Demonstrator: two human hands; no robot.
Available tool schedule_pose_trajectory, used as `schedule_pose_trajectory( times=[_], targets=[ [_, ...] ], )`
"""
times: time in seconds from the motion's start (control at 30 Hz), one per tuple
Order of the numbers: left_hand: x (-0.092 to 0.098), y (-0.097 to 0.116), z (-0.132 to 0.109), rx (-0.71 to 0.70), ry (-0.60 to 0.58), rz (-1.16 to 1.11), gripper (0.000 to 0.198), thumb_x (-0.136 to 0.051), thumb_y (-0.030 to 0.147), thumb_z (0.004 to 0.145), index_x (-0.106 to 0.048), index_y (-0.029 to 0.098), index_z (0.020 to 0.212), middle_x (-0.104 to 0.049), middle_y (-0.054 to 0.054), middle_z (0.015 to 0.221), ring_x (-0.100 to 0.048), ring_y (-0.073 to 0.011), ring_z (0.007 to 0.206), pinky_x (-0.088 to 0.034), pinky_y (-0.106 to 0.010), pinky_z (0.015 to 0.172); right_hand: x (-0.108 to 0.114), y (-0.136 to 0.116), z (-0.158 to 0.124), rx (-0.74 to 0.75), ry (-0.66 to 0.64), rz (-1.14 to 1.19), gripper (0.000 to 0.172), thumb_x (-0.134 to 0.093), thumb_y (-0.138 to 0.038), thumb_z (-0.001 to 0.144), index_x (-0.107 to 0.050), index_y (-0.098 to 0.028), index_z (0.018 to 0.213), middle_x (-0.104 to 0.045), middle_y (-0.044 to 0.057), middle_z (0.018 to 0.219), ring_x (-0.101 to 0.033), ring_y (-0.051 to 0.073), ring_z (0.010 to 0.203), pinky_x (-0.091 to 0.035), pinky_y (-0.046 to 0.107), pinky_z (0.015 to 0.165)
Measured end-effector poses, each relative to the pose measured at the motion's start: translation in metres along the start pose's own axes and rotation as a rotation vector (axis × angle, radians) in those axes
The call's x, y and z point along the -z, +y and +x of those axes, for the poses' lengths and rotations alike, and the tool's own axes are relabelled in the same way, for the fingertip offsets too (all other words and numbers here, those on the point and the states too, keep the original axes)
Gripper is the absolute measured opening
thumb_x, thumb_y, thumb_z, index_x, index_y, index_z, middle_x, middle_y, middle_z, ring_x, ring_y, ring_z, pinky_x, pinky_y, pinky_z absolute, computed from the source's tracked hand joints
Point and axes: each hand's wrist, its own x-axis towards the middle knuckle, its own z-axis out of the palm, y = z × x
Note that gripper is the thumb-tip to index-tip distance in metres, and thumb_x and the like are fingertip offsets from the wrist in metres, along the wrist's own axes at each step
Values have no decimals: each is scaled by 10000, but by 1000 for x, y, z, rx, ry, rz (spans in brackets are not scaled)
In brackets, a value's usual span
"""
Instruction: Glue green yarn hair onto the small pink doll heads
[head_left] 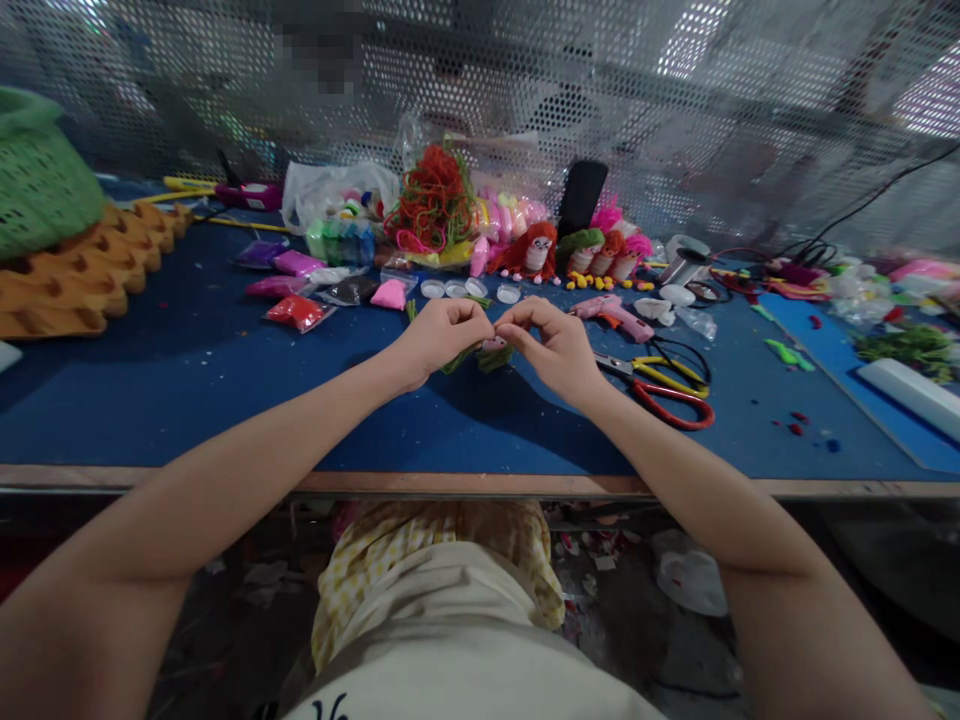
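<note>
Over the blue table, my left hand (442, 340) and my right hand (555, 350) meet with thumbs and forefingers pinched close together. At their fingertips is a small yarn doll with green strands (495, 360) and a pale pink part, mostly hidden by my fingers. Any finer piece between the fingertips is too small to make out. Just behind the hands lie several small clear round lids (508, 293). Right of my right hand are a pink glue gun (615, 316) and scissors (671, 400) with one yellow and one red handle.
Finished-looking yarn dolls (536, 252) stand at the back beside a tangled yarn heap (435, 200). Bags of coloured clay (298, 311) lie at left, near an orange egg tray (127, 262) and green basket (45, 175). A blue board (840, 360) lies right; perforated metal rises behind.
</note>
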Motion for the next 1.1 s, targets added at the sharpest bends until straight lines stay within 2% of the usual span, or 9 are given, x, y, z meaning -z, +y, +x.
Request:
schedule_pose_trajectory(
  times=[0.37,0.57,0.7,0.8,0.9,1.0,1.1],
  targets=[
    [-1,1,0,6,-2,-24,181,-634,294,659,-541,190,545,-421,35,523,-364,-95,554,-217,-277,553,1,-2,0,0,-22,-20,132,-657,-301,909,-681,-235,797,-684,-10,787,-570,160,776,-426,409,927],
    [-1,-1,0,3,-4,-18,186,-646,287,672,-545,191,550,-438,34,535,-378,-100,564,-262,-277,565,1,-1,1,5,-48,-24,193,-631,-376,934,-670,-234,810,-677,2,796,-567,168,795,-429,379,881],
    [-1,-1,1,-7,-14,-39,185,-657,312,692,-583,183,581,-508,28,576,-414,-103,586,-318,-274,591,2,-1,1,-11,-59,-25,196,-604,-368,942,-652,-229,812,-683,5,837,-568,168,817,-417,376,884],
    [4,1,6,-28,-9,-33,161,-597,312,747,-655,179,678,-595,7,672,-499,-125,660,-395,-284,660,4,2,3,-51,-30,5,205,-588,-393,949,-647,-232,836,-674,12,859,-554,169,826,-416,359,852],
    [21,2,19,-75,99,82,165,-529,218,758,-675,174,819,-676,-35,843,-595,-166,810,-458,-317,785,8,7,5,-132,34,69,241,-609,-457,931,-651,-228,866,-640,10,856,-520,158,814,-410,312,769],
    [48,1,43,-132,359,362,224,-584,165,737,-643,159,954,-683,-100,1017,-624,-222,939,-471,-377,909,10,10,7,-222,100,156,272,-648,-488,899,-654,-218,872,-585,-14,804,-463,126,732,-371,272,686],
    [80,-1,80,-246,478,623,448,-686,179,722,-606,134,1161,-619,-190,1261,-566,-317,1208,-407,-430,1076,9,10,9,-294,146,246,298,-684,-510,863,-657,-213,851,-550,-28,762,-412,108,676,-330,256,630]
  ],
)
